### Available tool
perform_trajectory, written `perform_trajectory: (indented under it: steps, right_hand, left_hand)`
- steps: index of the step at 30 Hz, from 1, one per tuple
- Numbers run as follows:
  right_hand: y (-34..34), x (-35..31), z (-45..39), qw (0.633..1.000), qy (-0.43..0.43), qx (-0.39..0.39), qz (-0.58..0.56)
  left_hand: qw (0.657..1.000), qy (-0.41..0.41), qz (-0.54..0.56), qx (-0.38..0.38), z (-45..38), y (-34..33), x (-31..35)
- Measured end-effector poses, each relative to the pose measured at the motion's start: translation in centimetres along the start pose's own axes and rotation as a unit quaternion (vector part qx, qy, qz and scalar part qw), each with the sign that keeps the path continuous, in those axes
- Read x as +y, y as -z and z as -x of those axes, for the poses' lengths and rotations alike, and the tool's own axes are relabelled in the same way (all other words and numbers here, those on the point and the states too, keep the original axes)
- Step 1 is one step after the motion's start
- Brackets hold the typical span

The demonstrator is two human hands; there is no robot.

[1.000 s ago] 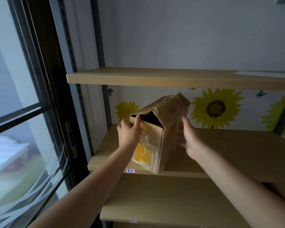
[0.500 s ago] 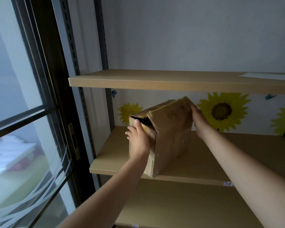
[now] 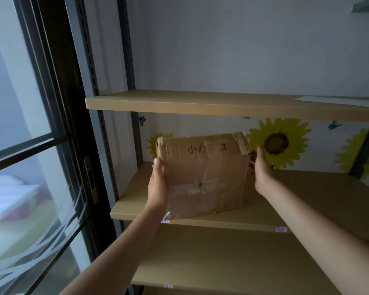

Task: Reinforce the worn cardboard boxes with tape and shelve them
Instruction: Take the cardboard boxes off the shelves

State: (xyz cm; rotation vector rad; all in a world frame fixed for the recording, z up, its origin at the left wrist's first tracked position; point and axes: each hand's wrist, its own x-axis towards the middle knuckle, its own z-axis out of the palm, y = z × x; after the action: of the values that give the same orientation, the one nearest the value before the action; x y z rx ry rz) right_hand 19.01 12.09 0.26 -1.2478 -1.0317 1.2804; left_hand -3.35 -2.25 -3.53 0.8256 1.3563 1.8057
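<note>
A worn brown cardboard box (image 3: 202,177) with clear tape strips and black handwriting near its top stands on the middle shelf (image 3: 307,201), its broad face toward me and its top right corner torn. My left hand (image 3: 157,186) presses flat against the box's left side, fingers straight. My right hand (image 3: 262,169) lies against the box's right side, with its fingers reaching behind the edge and partly hidden.
A wooden shelf (image 3: 200,105) runs just above the box, with a white sheet (image 3: 339,101) on its right end. Another shelf (image 3: 222,258) lies below. Sunflower stickers (image 3: 278,142) cover the back wall. A dark-framed glass door (image 3: 51,145) stands at the left.
The box has turned on the shelf from corner-on to broad face toward me. My left hand moved from the open top edge to the left side, my right to the right side.
</note>
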Motion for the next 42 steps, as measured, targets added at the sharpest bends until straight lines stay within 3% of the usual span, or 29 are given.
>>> perform_trajectory:
  steps: [4,6,12,16,42]
  right_hand:
    - [0.9,2.8,1.1,0.982,0.001,-0.189,-0.011]
    - [1.4,4.0,1.5,0.973,0.024,-0.224,0.051]
    - [1.4,5.1,3.0,0.971,0.127,-0.106,0.172]
    - [2.4,5.6,4.8,0.968,0.16,-0.063,0.182]
    - [12.9,5.7,15.8,0.952,0.187,0.176,0.166]
  left_hand:
    - [0.997,-0.037,-0.054,-0.048,0.9,0.8,-0.9]
    - [0.99,-0.073,-0.094,-0.073,0.8,1.5,-1.5]
    - [0.987,-0.114,-0.102,-0.053,0.7,2.0,-2.1]
    - [0.988,-0.111,-0.085,-0.071,1.2,2.5,-2.5]
    - [0.953,-0.114,-0.03,-0.279,4.0,-3.9,-3.5]
